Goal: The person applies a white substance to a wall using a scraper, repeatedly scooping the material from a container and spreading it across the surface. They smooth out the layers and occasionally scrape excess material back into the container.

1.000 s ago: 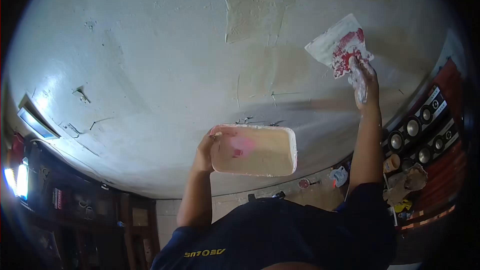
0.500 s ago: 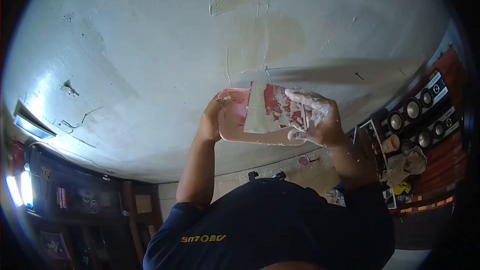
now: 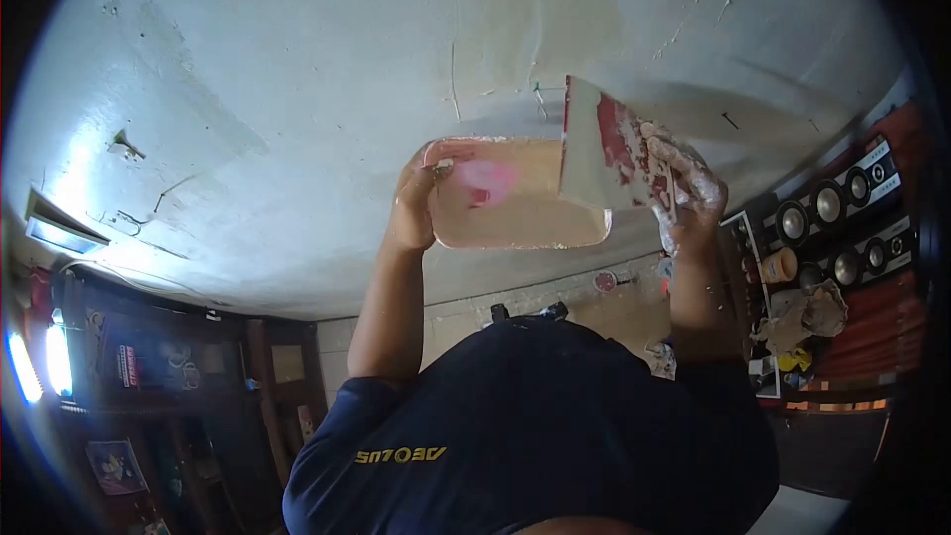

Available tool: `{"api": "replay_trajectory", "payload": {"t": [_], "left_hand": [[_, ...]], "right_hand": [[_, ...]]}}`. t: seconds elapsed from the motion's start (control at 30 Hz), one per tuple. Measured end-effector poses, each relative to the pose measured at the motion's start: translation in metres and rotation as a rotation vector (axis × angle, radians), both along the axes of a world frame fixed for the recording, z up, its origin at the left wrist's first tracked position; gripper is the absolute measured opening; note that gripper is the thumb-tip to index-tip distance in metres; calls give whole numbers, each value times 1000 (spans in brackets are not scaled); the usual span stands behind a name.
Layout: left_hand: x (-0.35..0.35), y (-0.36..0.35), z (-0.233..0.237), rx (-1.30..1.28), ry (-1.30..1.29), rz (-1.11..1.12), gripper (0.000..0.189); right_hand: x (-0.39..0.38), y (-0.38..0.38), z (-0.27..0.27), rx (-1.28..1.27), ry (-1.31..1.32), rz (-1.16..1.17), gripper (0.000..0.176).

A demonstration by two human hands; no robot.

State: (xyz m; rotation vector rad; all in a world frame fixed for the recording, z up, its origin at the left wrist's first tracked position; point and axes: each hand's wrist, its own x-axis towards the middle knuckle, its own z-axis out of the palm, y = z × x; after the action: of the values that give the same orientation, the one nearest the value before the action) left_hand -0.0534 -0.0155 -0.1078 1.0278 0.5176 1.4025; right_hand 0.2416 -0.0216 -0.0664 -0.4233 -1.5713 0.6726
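Observation:
My left hand (image 3: 414, 203) grips the left end of a shallow pink rectangular tray (image 3: 525, 223), its thumb over the rim. Cream paste coats much of the tray's inside, with pink plastic showing through at the left. A wide red putty scraper (image 3: 614, 134) is in my right hand (image 3: 690, 188), fingers pinched along its right side. Pale putty lies in a smooth band along the scraper's left edge and in patches elsewhere. Its lower left part overlaps the tray's right end in this view. White putty is smeared over my right fingers.
A patched, pale wall (image 3: 347, 59) with a damp-looking putty area (image 3: 540, 30) spreads in front. Nails (image 3: 731, 121) and a metal hook (image 3: 127, 146) stick out of it. Speakers (image 3: 827, 203) stand at right, dark shelving (image 3: 168, 376) at lower left.
The scraper has moved up and right, from over the middle of the tray to its right end, and tilted. More of the tray's inside shows. The tray sits slightly higher in view.

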Motion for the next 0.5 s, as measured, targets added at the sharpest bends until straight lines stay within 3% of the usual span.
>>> {"api": "replay_trajectory", "payload": {"t": [0.07, 0.1, 0.2, 0.27, 0.33, 0.37, 0.5], "left_hand": [[3, 4, -5, 104, 62, 45, 45], [4, 4, -6, 103, 71, 37, 46], [6, 6, -16, 130, 131, 82, 48], [10, 7, -21, 158, 182, 137, 49], [17, 6, -21, 105, 86, 115, 48], [5, 17, -31, 271, 248, 31, 56], [9, 17, -34, 171, 235, -8, 54]], "right_hand": [[1, -7, 8, -87, -27, 110, 50], [-3, -14, 11, -182, -38, 124, 64], [-3, -17, 1, -332, 75, 246, 73], [-6, -17, -5, -263, 61, 206, 74], [-6, -15, -8, -169, -77, 10, 76], [-8, -18, -5, -242, -47, 57, 72], [-12, -16, -1, -261, 134, 303, 73]]}}
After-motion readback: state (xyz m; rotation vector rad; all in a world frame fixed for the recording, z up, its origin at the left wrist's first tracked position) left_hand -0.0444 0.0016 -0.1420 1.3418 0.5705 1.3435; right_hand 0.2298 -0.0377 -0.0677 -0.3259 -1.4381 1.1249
